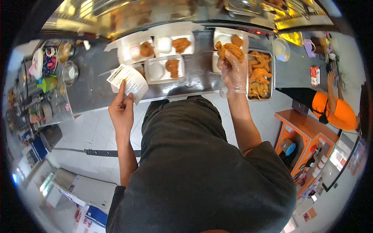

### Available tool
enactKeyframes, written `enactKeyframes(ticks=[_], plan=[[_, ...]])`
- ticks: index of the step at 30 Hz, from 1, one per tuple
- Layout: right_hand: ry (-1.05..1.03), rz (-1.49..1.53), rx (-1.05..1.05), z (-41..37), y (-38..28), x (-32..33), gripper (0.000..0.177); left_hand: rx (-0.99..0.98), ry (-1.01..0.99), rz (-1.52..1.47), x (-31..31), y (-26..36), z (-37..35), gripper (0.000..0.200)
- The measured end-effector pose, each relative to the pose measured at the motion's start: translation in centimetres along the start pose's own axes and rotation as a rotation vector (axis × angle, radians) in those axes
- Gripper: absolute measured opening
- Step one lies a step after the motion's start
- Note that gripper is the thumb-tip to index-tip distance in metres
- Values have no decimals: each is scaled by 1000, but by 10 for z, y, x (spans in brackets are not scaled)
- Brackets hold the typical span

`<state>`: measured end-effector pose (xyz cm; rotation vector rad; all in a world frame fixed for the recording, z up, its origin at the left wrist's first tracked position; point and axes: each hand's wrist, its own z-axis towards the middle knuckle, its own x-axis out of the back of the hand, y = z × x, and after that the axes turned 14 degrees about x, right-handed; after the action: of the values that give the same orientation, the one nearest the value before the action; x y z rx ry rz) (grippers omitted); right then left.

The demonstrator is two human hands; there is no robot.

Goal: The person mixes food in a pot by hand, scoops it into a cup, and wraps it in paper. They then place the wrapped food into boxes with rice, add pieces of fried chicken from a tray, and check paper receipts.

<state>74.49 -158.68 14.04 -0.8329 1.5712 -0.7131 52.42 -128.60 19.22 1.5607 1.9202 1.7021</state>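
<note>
My left hand (123, 106) pinches a printed paper slip (130, 83) above the counter's front edge. In my right hand (235, 73), which wears a clear plastic glove, is a piece of fried chicken (230, 51), held up over the counter. Below and beside it stand white food boxes, partly hidden by the hand. A metal tray (259, 98) heaped with fried chicken pieces (259, 73) lies just right of my right hand. Between my hands, an open box (165, 80) holds a white round portion, likely rice, and fried chicken. Two similar boxes (173, 37) stand behind it.
The dark metal counter (202, 83) runs across in front of me. Metal bowls (70, 73) and a green container (47, 84) are at the left. A clear tub (281, 49) stands right of the tray. A person in an orange shirt (336, 110) works at the far right.
</note>
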Motion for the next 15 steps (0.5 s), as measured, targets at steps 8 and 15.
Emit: enactKeyframes(ticks=[8, 15], plan=[[-219, -243, -35, -34, 71, -127, 31, 116, 117, -123, 102, -44, 49, 54], [-591, -672, -12, -10, 159, -210, 28, 83, 114, -131, 167, -78, 86, 55]])
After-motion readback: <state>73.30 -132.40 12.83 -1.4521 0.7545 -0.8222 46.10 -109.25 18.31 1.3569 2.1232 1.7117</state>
